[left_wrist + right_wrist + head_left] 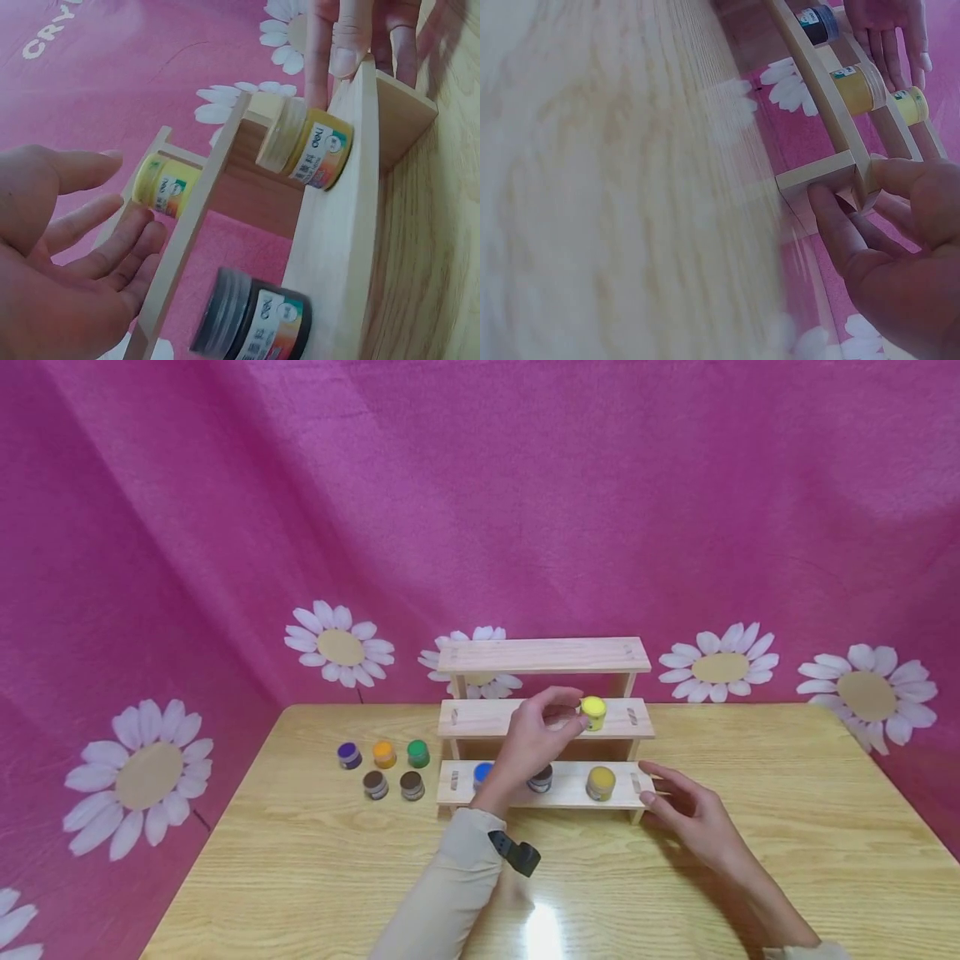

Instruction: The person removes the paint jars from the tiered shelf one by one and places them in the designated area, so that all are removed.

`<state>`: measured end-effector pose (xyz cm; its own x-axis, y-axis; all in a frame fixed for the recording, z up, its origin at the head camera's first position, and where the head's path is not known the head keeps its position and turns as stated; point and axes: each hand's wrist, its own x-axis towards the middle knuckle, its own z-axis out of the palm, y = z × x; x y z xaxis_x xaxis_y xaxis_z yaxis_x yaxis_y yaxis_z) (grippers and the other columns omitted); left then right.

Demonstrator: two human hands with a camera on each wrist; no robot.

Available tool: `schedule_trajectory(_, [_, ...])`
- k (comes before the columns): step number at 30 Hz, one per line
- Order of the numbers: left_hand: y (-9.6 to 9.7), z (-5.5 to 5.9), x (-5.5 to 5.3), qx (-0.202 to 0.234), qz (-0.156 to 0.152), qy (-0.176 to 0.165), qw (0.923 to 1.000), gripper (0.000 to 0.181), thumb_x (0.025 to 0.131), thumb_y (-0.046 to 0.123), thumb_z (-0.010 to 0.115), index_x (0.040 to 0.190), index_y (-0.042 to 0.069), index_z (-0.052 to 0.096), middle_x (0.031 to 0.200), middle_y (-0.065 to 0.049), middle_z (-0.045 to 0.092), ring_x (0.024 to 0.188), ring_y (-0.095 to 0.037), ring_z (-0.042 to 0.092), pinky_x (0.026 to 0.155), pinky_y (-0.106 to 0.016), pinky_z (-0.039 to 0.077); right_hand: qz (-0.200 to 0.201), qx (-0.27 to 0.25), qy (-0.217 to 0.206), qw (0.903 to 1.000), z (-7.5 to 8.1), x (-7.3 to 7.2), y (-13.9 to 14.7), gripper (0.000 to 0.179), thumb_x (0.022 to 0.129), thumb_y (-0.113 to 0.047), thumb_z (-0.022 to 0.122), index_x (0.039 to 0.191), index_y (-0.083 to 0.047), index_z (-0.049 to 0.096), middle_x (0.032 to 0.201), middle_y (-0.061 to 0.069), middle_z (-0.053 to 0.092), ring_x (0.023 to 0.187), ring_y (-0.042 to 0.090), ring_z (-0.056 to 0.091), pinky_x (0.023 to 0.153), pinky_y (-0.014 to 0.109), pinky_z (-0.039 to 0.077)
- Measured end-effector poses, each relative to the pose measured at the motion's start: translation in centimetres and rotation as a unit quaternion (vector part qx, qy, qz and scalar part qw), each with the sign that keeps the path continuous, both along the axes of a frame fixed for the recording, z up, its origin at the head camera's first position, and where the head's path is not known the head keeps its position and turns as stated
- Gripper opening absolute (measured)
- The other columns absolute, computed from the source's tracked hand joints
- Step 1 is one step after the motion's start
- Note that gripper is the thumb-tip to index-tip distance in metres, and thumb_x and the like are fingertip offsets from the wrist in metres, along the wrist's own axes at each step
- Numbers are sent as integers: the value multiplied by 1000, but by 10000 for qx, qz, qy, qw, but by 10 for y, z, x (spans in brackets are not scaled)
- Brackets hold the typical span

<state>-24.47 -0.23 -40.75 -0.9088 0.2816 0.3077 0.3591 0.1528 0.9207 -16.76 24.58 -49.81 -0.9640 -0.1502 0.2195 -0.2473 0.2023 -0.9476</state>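
Head view: a pale wooden table (300, 860) with a glossy grained top stands against a pink fabric backdrop (480, 485) printed with white daisies. At its far middle sits a three-step rack (543, 656) of bare light wood, flat planks on side posts. The left hand (534, 739) hovers over the rack's middle step, fingers relaxed and slightly apart, just beside a small round yellow pot (593, 712) standing on that step, not gripping it. On the rack's lowest step stand a blue pot (482, 772), a dark pot (542, 779) and an ochre pot (601, 783). Left of the rack, on the table, five more small pots (382, 768) sit in two rows. The right hand (686, 814) rests at the rack's right end, fingers straight.

Left wrist view: the left hand (67, 255) is open, fingertips near the yellow pot (166, 186); the ochre pot (306, 147) and dark pot (251, 319) show glossy labels.

Right wrist view: the right hand (900, 240) presses thumb and fingers against the rack's end post (817, 176); the table surface is blurred.
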Motion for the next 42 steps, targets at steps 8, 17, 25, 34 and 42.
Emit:
schedule_trajectory(8, [12,3,-3,-440,85,72,9990,38,93,9,76,129,0,66,117,-9,71,107,-20,67,96,-26,54,-27,-35,56,10000,0,0,0,46,100,1,63,143,13,49,123,27,62,99,6,67,77,34,63])
schedule_trajectory(17, [23,1,-3,-691,579,6,9959,34,93,15,78,124,5,71,112,-4,72,99,-13,64,87,-21,52,-7,-68,3,10000,0,1,1,46,101,0,62,143,13,49,122,26,62,99,6,68,78,35,63])
schedule_trajectory(25, [24,1,-4,-778,844,-69,9934,32,90,16,82,119,7,73,108,-2,74,97,-13,67,82,-17,53,14,-106,-72,9999,-1,0,0,47,101,-1,62,144,12,48,124,31,60,99,7,68,79,37,63])
schedule_trajectory(34, [8,6,0,-431,456,-120,9980,30,87,13,84,114,5,74,104,-3,73,90,-13,66,78,-18,55,3,-81,-71,9999,0,-2,2,46,102,-1,61,144,12,48,126,38,56,99,6,67,79,35,62])
schedule_trajectory(42, [-12,7,12,105,288,-254,9992,31,86,8,84,115,4,74,106,-7,73,93,-14,70,84,-22,59,47,-108,-79,9999,-2,-1,2,46,102,-1,61,144,13,47,125,37,57,99,7,67,80,36,62])
